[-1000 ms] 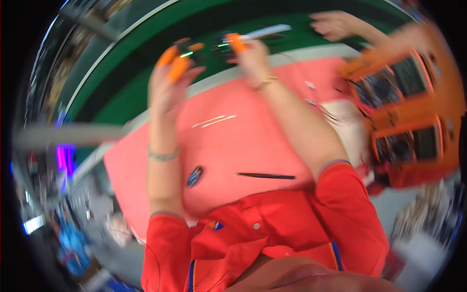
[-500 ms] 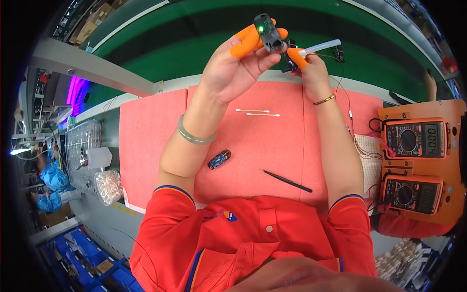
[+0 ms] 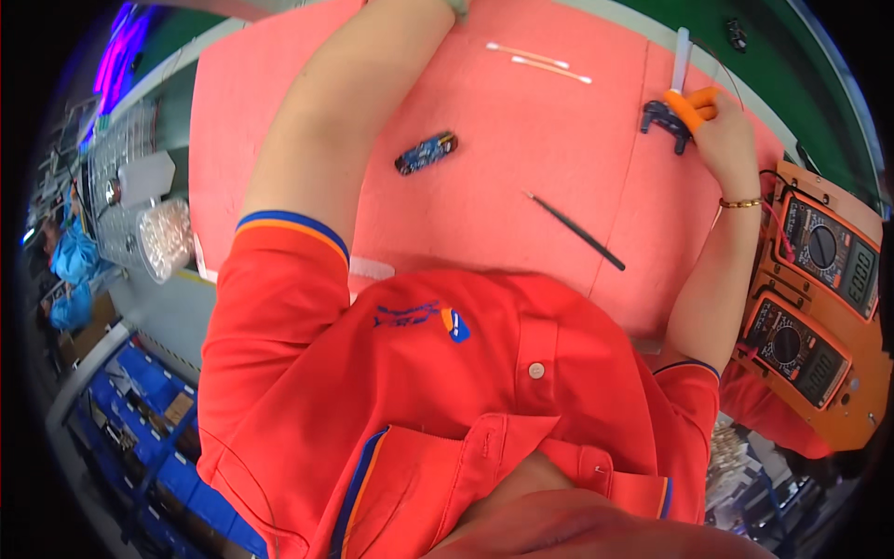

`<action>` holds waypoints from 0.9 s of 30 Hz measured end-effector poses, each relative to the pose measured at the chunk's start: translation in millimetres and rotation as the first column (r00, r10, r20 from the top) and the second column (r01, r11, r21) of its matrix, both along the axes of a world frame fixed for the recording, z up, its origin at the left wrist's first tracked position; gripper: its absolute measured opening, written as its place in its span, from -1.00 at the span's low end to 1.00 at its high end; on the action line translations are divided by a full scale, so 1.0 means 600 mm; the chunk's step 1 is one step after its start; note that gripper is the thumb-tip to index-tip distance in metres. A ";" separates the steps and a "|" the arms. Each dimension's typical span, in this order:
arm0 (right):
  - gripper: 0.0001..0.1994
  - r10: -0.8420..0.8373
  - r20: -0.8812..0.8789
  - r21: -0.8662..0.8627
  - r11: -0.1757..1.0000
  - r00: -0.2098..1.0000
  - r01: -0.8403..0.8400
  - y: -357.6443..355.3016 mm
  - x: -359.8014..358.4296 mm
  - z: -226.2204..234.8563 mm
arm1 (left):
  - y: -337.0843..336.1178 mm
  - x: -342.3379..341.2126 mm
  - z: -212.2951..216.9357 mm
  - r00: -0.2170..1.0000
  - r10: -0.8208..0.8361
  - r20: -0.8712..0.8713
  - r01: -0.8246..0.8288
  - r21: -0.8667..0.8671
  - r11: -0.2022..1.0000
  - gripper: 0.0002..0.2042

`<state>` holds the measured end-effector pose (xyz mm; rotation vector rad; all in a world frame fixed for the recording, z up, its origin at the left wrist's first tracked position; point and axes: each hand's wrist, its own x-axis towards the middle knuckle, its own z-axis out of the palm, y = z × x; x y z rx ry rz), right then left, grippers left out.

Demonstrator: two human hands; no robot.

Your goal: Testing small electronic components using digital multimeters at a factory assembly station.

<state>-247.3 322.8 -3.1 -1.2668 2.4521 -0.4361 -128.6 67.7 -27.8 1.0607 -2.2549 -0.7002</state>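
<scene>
My right hand (image 3: 722, 130), with orange finger cots, is closed around a black clip-like fixture (image 3: 668, 121) with a thin cable, held over the right side of the pink mat (image 3: 484, 214). A translucent white stick (image 3: 682, 61) points up from the same grip. My left forearm (image 3: 349, 84) reaches past the top edge, so the left hand is out of the picture. Between the arms lie a small blue circuit board (image 3: 426, 153), a pair of cotton swabs (image 3: 549, 68) and a dark pointed tool like tweezers (image 3: 577, 233).
Two multimeters (image 3: 815, 252) sit on an orange board at the right. Left of the mat are a round tub of cotton swabs (image 3: 166, 239) and a white box-shaped container (image 3: 147, 179). Beyond the mat's far edge, a small black device (image 3: 736, 34) rests on the green surface.
My view has tilted and shifted. The left hand, which held a black device with a green light, has left the picture. My right hand has moved rightward with the black fixture and stick.
</scene>
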 end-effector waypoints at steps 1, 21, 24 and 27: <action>-0.71 0.013 0.008 0.019 1.000 1.000 -0.013 0.003 0.007 0.000 | 0.007 0.010 0.008 0.999 0.025 0.028 -0.024 -0.064 0.998 -0.71; -0.76 0.209 0.555 -0.270 0.961 0.805 -0.063 0.103 0.235 -0.006 | 0.281 0.351 0.085 0.996 -0.075 0.043 0.041 0.530 0.847 -0.64; -0.72 0.253 0.554 -0.364 0.930 0.793 -0.043 0.082 0.249 -0.019 | 0.282 0.332 0.098 0.974 -0.167 0.155 0.039 0.610 0.791 -0.54; -0.70 0.287 0.549 -0.417 0.908 0.785 -0.040 0.063 0.253 -0.029 | 0.282 0.335 0.047 0.940 -0.289 0.180 0.202 0.388 0.899 -0.46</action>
